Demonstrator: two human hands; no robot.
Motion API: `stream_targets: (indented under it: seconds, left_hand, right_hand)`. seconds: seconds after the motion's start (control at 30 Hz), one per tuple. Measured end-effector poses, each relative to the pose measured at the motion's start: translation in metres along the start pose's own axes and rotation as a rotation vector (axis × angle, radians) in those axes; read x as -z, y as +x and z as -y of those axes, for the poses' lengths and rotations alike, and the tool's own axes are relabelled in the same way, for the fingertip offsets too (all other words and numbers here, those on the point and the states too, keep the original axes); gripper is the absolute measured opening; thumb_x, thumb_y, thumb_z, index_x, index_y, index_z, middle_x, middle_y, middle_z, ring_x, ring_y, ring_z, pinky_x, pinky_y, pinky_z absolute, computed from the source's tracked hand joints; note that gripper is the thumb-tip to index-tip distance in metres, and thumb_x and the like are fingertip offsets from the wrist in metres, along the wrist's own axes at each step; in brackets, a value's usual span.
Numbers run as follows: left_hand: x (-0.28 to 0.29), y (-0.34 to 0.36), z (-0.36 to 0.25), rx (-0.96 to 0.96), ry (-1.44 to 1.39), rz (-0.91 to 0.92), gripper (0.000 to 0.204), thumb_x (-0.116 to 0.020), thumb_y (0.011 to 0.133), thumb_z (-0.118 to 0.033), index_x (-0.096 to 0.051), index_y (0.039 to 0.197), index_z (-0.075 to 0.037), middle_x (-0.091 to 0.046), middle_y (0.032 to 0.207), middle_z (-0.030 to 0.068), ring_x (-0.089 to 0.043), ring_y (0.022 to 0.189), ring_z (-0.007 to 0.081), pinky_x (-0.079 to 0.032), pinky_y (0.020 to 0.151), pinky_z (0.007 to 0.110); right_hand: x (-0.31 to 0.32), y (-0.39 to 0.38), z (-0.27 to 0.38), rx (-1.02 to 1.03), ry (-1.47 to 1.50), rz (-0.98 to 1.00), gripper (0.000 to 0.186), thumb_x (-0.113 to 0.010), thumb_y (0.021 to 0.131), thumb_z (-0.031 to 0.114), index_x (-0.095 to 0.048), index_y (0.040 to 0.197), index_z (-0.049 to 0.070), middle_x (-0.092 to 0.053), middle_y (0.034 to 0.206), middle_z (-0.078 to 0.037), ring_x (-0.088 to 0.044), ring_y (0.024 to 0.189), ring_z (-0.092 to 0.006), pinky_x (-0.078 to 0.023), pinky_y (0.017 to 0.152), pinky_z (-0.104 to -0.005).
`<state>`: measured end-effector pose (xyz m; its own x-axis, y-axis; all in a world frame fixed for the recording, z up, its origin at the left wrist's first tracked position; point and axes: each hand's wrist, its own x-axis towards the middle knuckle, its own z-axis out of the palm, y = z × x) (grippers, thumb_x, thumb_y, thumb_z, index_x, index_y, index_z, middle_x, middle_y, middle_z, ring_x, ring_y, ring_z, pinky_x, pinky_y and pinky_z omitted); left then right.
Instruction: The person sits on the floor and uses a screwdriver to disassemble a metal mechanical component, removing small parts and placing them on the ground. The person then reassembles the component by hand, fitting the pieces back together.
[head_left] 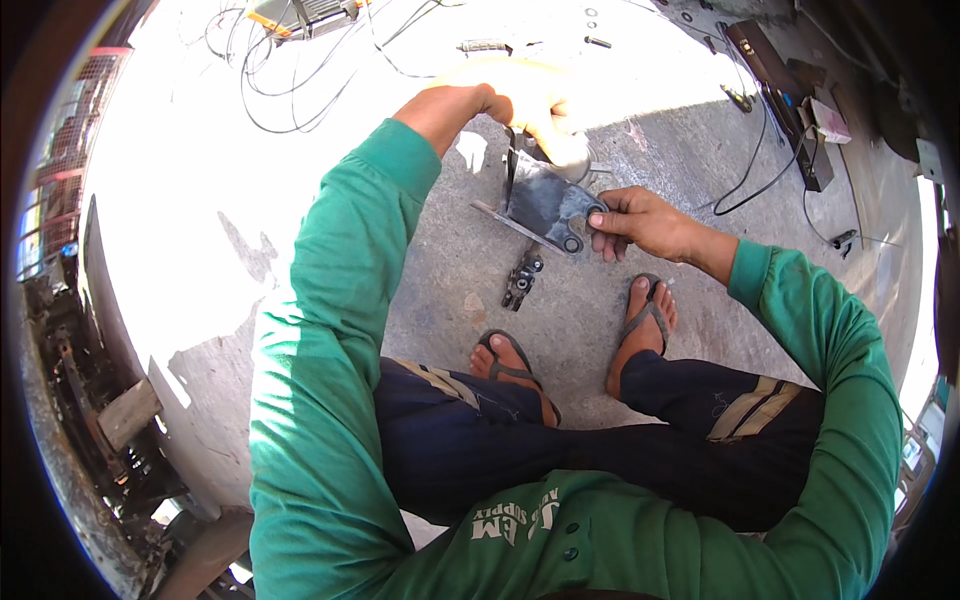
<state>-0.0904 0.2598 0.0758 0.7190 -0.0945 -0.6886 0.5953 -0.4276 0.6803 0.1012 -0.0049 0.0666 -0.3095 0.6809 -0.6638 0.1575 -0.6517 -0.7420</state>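
Note:
A grey and black metal bracket [545, 197], with a flat plate along one edge and round-holed lugs at its right end, is held tilted above the floor in front of my feet. My right hand [640, 222] pinches a lug at its right end between thumb and fingers. At the far side, my left hand [540, 105] reaches over the bracket with its fingers bent down onto it; strong sunlight washes out much of that hand. Just nearer to me, a small dark metal part with round fittings [521, 281] lies on the concrete.
Loose cables [293, 95] run from an orange and grey machine [305, 15] at the far left. A bolt [597, 42] lies farther off. To the right are a long dark metal piece [775, 65], a pink box [830, 122] and a black cable [745, 190]. A wooden block [128, 413] sits left.

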Motion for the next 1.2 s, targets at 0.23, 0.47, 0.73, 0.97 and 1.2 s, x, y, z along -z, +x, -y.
stream_targets:
  seconds: [0.23,0.47,0.73,0.97,1.2]
  left_hand:
    - [0.005,-0.005,0.013,0.006,-0.066,-0.032,0.024,-0.07,0.09,-0.031,-0.072,0.085,-0.007,-0.067,0.073,0.0027,-0.057,0.062,0.017,-0.047,0.06,0.036]
    - [0.002,-0.011,0.033,-0.007,-0.132,-0.066,0.021,-0.068,0.092,-0.026,-0.072,0.084,-0.007,-0.066,0.07,0.0017,-0.056,0.059,0.0141,-0.046,0.057,0.033]
    - [0.032,-0.014,0.07,-0.06,-0.254,-0.249,0.02,-0.064,0.095,-0.02,-0.072,0.084,-0.006,-0.065,0.067,0.0007,-0.054,0.055,0.0107,-0.044,0.053,0.031]
    - [0.032,-0.036,0.125,0.262,-0.133,-0.588,0.014,-0.067,0.093,-0.017,-0.075,0.089,-0.005,-0.065,0.065,0.0,-0.052,0.053,0.0082,-0.038,0.049,0.029]
    - [0.02,-0.059,0.166,0.339,-0.373,-0.523,0.017,-0.062,0.092,-0.001,-0.075,0.102,-0.006,-0.068,0.068,0.0023,-0.055,0.05,0.0082,-0.039,0.043,0.026]
  right_hand:
    - [0.01,-0.018,0.023,0.102,-0.395,-0.03,0.029,-0.059,0.106,0.025,-0.067,0.097,-0.002,-0.069,0.08,-0.008,-0.068,0.072,-0.0157,-0.053,0.065,-0.0336]
    - [0.043,-0.024,0.018,-0.159,-0.67,0.079,0.03,-0.06,0.102,0.023,-0.066,0.093,-0.004,-0.069,0.073,-0.012,-0.068,0.065,-0.0212,-0.053,0.061,-0.0374]
    - [0.062,-0.009,-0.032,-0.234,-0.76,0.038,0.032,-0.061,0.099,0.024,-0.067,0.1,-0.007,-0.069,0.074,-0.018,-0.07,0.065,-0.0286,-0.054,0.064,-0.0428]
    - [0.051,-0.015,-0.031,-0.008,-1.251,0.029,0.035,-0.062,0.097,0.031,-0.07,0.102,-0.002,-0.071,0.092,-0.027,-0.068,0.092,-0.0466,-0.052,0.083,-0.0557]
    - [0.039,-0.01,-0.015,0.001,-1.333,0.014,0.037,-0.062,0.098,0.034,-0.071,0.101,-0.002,-0.072,0.093,-0.025,-0.07,0.094,-0.0453,-0.055,0.085,-0.0535]
